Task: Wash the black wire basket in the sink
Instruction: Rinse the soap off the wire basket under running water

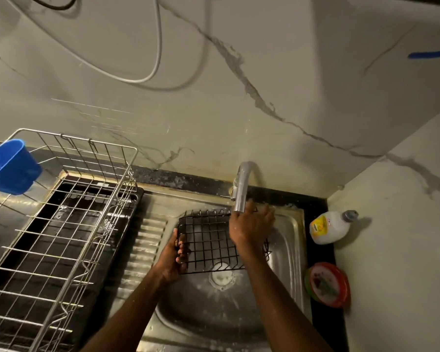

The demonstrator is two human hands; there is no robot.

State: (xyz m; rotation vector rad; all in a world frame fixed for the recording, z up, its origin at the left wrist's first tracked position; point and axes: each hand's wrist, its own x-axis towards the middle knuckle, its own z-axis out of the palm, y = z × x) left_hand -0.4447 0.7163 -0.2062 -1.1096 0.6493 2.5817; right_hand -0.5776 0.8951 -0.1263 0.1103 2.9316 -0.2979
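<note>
The black wire basket (208, 243) is held over the steel sink (287, 252), just below the curved faucet spout (241, 189). My left hand (174, 257) grips the basket's left edge, fingers curled through the wires. My right hand (250, 224) lies across the basket's far right side with straight, spread fingers, right under the spout's mouth. The basket's right part is hidden behind that hand and forearm. The sink drain (222, 276) shows below the basket. I cannot tell whether water runs.
A large silver wire dish rack (61, 224) stands on the left over the ribbed drainboard (142, 247), with a blue plastic cup (9, 166) hooked on its rim. A white soap bottle (329, 227) and a red-rimmed round dish (327, 284) sit on the black counter at right.
</note>
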